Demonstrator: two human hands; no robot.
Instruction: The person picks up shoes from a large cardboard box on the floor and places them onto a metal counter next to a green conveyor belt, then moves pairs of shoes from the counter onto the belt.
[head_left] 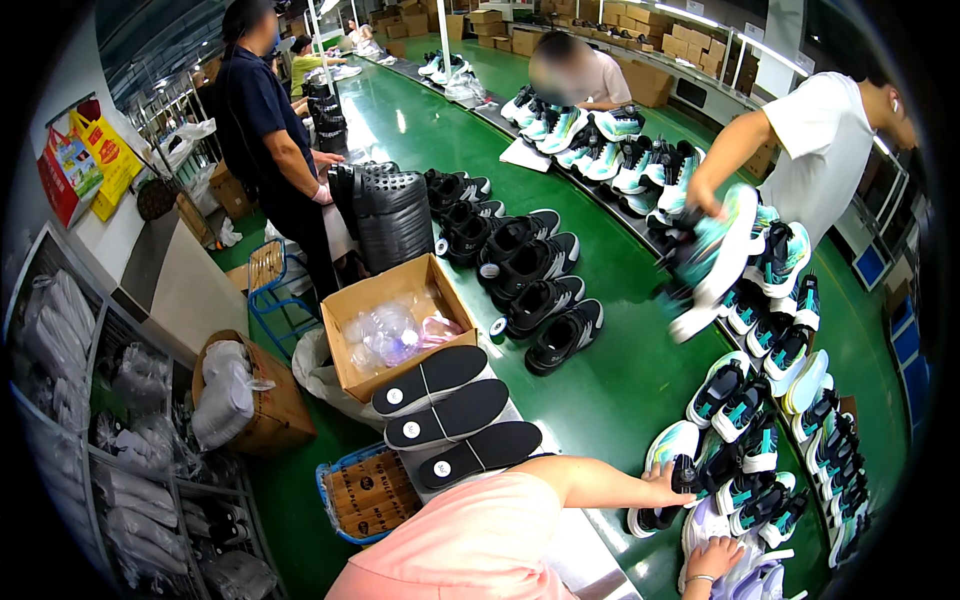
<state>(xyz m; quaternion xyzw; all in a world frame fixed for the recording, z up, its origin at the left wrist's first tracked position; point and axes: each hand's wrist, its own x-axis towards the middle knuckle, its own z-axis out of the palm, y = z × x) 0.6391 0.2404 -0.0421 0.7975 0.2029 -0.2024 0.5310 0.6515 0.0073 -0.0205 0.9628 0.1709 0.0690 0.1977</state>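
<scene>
My left hand (pixel 664 487) reaches across from the pink sleeve and closes over a white, teal and black sneaker (pixel 676 441) at the table's right edge. The hand covers the middle of that shoe. Lower down, my right hand (pixel 714 560), with a bracelet at the wrist, is bent over a pale lavender sneaker (pixel 697 527); its fingertips are partly hidden. More lavender shoes (pixel 762 578) lie beside it. Just beyond both hands, several black, white and teal sneakers (pixel 742 411) stand close together.
Black sneakers (pixel 565 336) line the green table (pixel 620 400). Nearer stand grey-black insoles (pixel 447 401) tied with string, and a carton (pixel 350 372) of clear plastic pieces. Across the table a person (pixel 822 150) holds blurred sneakers. Another person (pixel 262 140) stands by stacked black clogs (pixel 385 215).
</scene>
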